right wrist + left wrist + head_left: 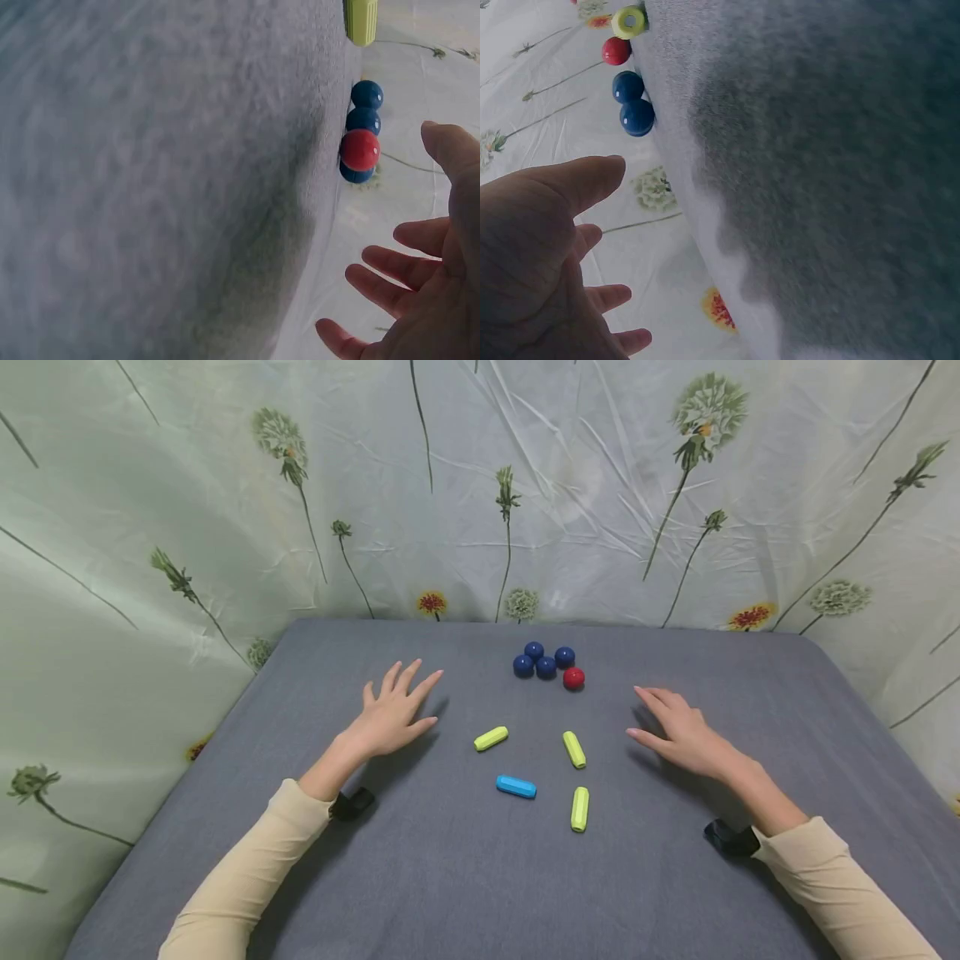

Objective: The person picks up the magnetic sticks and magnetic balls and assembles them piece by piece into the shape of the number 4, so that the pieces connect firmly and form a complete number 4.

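Observation:
My left hand (pixel 387 718) hovers over the left part of the table with its fingers spread, holding nothing. Nearest to it lies a yellow-green ribbed stick (pixel 491 738). On the other side, my right hand (pixel 686 735) hovers with fingers extended and nothing in it. Closest to that hand is a second yellow-green stick (pixel 574 749). A third yellow-green stick (pixel 580 809) and a blue stick (pixel 516 787) lie nearer the front. Farther back, a red ball (pixel 573 677) sits beside several dark blue balls (pixel 546 667). Both wrist views also show relaxed, empty fingers.
A grey cloth (pixel 450 877) covers the table. Behind and around it hangs a pale curtain (pixel 600 485) printed with dandelions and other flowers. A black strap mount (pixel 352 804) sits on the left wrist and another black mount (pixel 731 839) on the right.

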### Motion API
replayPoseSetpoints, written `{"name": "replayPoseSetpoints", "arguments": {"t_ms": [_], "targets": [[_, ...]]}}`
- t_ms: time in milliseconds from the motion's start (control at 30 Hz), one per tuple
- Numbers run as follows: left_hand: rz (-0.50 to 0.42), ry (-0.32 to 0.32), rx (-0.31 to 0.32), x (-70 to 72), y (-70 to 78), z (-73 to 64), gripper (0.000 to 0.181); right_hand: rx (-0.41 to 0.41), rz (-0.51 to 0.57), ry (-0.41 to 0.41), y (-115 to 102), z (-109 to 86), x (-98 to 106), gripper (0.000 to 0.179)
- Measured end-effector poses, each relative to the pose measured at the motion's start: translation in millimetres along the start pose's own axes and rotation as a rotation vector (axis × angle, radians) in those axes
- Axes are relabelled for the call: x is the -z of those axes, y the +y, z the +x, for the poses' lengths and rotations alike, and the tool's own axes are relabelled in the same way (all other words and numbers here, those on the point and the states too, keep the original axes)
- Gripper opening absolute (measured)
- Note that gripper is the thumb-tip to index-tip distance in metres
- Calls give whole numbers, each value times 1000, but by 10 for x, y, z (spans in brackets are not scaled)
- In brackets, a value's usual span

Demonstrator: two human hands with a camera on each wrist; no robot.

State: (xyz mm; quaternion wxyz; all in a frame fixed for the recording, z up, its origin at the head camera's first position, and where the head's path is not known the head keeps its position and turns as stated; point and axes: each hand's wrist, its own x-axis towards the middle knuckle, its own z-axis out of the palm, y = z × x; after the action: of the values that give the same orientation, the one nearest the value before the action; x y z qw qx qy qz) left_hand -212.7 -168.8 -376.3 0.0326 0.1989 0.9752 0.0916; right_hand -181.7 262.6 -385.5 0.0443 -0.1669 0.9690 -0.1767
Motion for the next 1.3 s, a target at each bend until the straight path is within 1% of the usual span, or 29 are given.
{"name": "replayPoseSetpoints", "arguments": {"t_ms": [167, 400, 500, 600, 767, 867, 1000, 1133, 1300], "targets": [[-24, 36, -17, -21, 57, 82, 67, 27, -1, 16, -49, 13, -37, 67], [-47, 22, -25, -61, 175, 191, 67, 83, 41, 25, -125, 15, -92, 61], [-64, 29, -33, -75, 216, 235, 66, 105, 53, 27, -165, 24, -106, 59], [-77, 58, -52, -95, 254, 293, 62, 120, 57, 24, -212, 41, -121, 58], [-105, 141, -83, -123, 332, 420, 55, 146, 46, 19, -281, 80, -161, 56], [-120, 165, -92, -136, 387, 504, 53, 162, 33, 24, -315, 98, -178, 53], [-126, 160, -80, -165, 449, 609, 52, 182, 29, 23, -356, 119, -189, 51], [-147, 134, -63, -185, 498, 698, 52, 200, 30, 12, -392, 136, -200, 50], [-157, 105, -64, -188, 541, 804, 52, 217, 62, 14, -432, 139, -222, 49]]}}
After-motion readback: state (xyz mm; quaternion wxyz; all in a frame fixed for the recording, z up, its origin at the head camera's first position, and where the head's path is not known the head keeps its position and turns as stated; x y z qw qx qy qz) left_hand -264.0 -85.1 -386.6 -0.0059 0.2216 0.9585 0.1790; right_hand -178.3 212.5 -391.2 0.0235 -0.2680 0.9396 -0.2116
